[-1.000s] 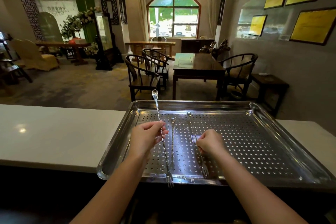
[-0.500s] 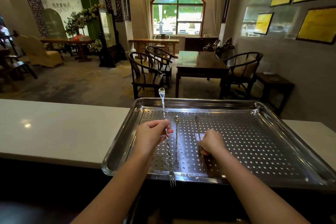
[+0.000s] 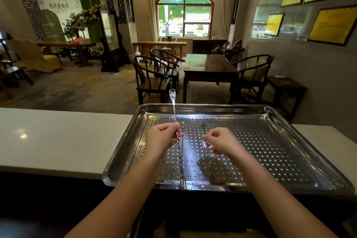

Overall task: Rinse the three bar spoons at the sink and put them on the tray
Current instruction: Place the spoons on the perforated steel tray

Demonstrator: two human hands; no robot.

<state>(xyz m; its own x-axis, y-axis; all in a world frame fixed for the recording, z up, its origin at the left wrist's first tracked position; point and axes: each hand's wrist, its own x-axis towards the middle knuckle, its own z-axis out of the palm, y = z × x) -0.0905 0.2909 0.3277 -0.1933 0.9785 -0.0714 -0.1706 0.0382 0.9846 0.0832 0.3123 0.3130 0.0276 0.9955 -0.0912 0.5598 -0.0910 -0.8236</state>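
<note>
Stainless steel, perforated and beaded with water: tray (image 3: 270, 141) set on pale desk (image 3: 58, 137), near edge overhanging toward the camera. Left hand (image 3: 164, 137) raised over the tray's left half, fingers pinched on the twisted stem of one bar spoon (image 3: 173, 110), held tilted, bowl up and past the tray's far rim, forked end down near the front lip. Second bar spoon (image 3: 182, 158) lying flat on the perforated floor just right of the held one, running front to back, close enough that the two stems seem to cross in the picture. Third bar spoon (image 3: 208, 157) also flat on the tray, further right, its middle hidden under the right hand (image 3: 222, 142). Right hand loosely curled above that stem; impossible to tell whether fingertips touch it or pinch it. Both forearms bare, reaching in from the bottom of the frame. Beyond the desk, dark wooden chairs (image 3: 152, 75) and a table (image 3: 210, 67) before an arched window (image 3: 184, 12).
</note>
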